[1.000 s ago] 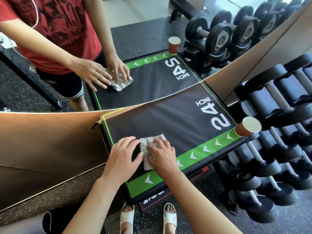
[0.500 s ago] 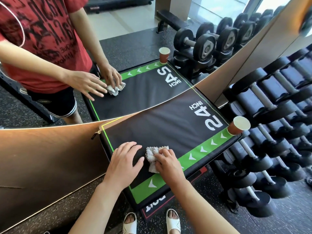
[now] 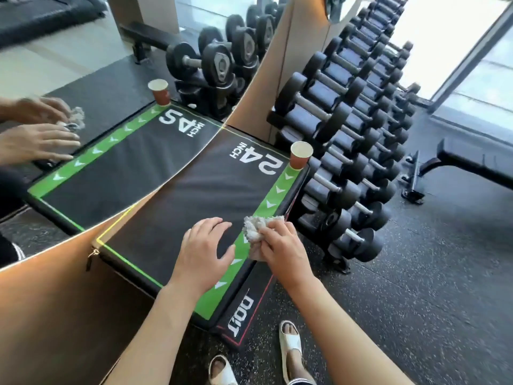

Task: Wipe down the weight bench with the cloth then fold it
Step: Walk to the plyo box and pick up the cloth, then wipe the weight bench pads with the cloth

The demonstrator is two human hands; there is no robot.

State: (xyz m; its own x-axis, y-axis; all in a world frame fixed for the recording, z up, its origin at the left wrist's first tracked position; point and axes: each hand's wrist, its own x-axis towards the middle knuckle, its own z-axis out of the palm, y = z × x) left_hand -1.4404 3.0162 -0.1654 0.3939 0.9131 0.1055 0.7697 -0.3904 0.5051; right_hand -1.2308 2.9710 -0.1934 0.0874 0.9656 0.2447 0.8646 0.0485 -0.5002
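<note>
Cloth sits bunched on the green edge of the bench, gripped under the curled fingers of the right hand. Left hand lies flat and spread on the pad beside it, holding nothing.

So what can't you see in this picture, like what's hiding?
- Head view: inside of the paper cup faces away, so its contents cannot be told.
- Part of the cloth is covered by the right hand.
- The pad under the left hand is hidden.
- Hands in the mirror are blurred by motion.
- The far dumbbells are too small.
</note>
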